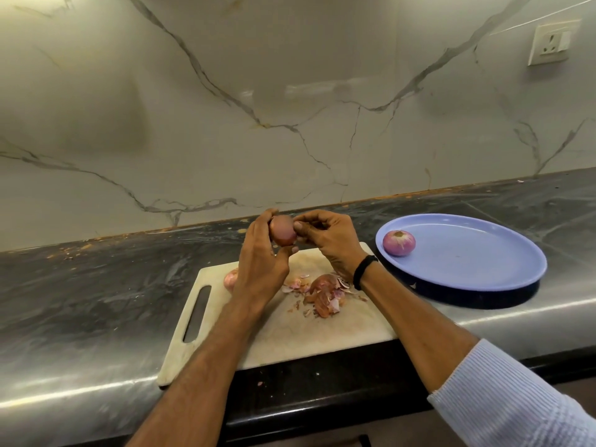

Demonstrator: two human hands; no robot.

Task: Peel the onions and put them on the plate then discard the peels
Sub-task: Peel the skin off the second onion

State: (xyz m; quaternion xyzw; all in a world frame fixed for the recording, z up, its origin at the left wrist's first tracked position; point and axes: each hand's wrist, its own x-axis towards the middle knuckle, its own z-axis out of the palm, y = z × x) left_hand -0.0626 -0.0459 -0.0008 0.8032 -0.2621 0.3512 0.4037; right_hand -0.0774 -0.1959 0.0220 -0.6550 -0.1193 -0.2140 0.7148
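Note:
My left hand (263, 253) grips a reddish-brown onion (283, 233) above the far edge of the white cutting board (338, 330). My right hand (325, 240) pinches at the onion's right side with thumb and fingertips. A pile of dry onion peels (322, 293) lies on the board under my hands. Another onion (231, 279) sits on the board, mostly hidden behind my left wrist. One peeled pink onion (399, 242) rests at the left side of the blue plate (477, 269), which stands to the right of the board.
The board lies on a dark marbled counter (96, 295) and overhangs its front edge. A marble wall rises behind, with a wall socket (550, 43) at the top right. Small crumbs lie along the counter's back edge.

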